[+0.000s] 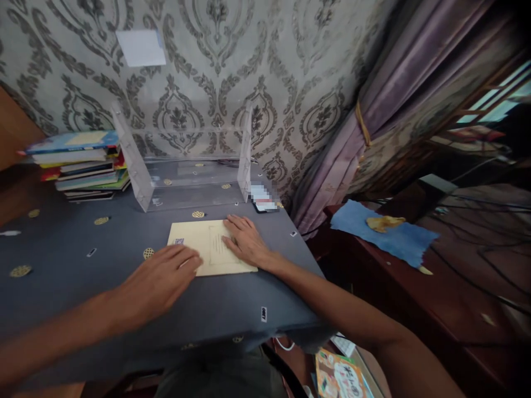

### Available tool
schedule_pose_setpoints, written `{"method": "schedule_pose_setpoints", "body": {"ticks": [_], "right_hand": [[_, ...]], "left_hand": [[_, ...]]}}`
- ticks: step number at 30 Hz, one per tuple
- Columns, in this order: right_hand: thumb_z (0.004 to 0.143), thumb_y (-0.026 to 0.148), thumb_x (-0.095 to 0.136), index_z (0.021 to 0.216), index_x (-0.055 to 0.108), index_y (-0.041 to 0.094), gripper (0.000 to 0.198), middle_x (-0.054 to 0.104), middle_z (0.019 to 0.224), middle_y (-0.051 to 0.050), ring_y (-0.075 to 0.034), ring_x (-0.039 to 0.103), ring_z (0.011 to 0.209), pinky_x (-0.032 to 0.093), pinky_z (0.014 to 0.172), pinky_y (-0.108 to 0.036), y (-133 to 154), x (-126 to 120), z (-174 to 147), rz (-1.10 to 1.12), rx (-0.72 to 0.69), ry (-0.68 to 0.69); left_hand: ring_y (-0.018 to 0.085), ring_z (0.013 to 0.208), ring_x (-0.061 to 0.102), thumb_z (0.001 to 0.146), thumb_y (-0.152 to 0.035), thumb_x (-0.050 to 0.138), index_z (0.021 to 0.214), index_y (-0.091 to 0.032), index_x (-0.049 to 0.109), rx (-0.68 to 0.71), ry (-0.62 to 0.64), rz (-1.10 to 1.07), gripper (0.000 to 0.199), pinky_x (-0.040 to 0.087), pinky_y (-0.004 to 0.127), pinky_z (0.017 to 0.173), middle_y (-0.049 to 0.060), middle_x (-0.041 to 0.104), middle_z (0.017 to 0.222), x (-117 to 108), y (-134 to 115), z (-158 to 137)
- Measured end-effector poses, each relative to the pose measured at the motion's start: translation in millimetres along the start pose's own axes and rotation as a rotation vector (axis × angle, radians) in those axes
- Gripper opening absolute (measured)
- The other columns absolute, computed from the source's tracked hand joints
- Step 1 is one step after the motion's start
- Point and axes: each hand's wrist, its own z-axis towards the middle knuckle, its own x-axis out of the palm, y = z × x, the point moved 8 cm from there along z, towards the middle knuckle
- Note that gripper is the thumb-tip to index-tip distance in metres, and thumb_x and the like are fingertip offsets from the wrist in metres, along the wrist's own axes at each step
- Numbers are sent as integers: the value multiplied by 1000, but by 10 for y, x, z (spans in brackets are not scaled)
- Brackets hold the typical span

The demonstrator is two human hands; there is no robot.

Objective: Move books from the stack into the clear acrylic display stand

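A thin pale yellow book (203,234) lies flat on the cloth-covered table, showing a small QR code at its left and a printed frame with lines of text. My right hand (245,241) rests palm down on its right side, fingers stretched out and a little apart. Over the lower left part of the book is my left hand (168,271), slightly blurred, its fingers loosely bent and reaching onto the cover. Neither hand grips anything that I can see. Behind the book stands a clear plastic rack (143,185) with upright side panels.
A stack of books (89,166) is at the back left. A phone (264,199) lies beside the rack's right side. Right of the table, a dark red surface (394,287) holds a blue cloth (352,221) and cables. Below the table's edge is a colourful book (342,376).
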Motion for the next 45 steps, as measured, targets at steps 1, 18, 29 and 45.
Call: {"method": "schedule_pose_setpoints", "body": {"ticks": [1, 18, 29, 45], "right_hand": [[101, 32, 48, 142, 53, 7, 48, 48, 153, -22, -29, 39, 147, 28, 121, -53, 13, -10, -1, -1, -10, -7], [104, 46, 40, 151, 41, 6, 62, 38, 159, -23, -32, 30, 152, 28, 122, -56, -76, -3, -236, -62, 27, 44], [103, 48, 42, 150, 43, 9, 61, 38, 160, -21, -31, 29, 152, 30, 121, -55, -231, 19, -201, 30, -5, 36], [94, 48, 58, 132, 57, 12, 52, 59, 129, -20, -35, 55, 116, 45, 99, -51, -139, -194, -397, -94, 13, -79]], "left_hand": [[23, 119, 60, 105, -29, 33, 123, -22, 62, 16, -15, 20, 34, 50, 42, 104, 8, 67, 127, 62, 28, 123], [27, 140, 50, 106, -43, 28, 140, -16, 54, -109, -131, 53, 51, 41, 54, 115, 13, 56, 148, 599, 600, 500], [31, 138, 51, 105, -37, 29, 137, -13, 55, -219, -136, 105, 49, 41, 55, 113, 15, 57, 147, 593, 501, 455], [26, 136, 51, 105, -32, 31, 130, -18, 61, -8, -117, 120, 41, 43, 49, 111, 13, 61, 141, 540, 521, 548]]}}
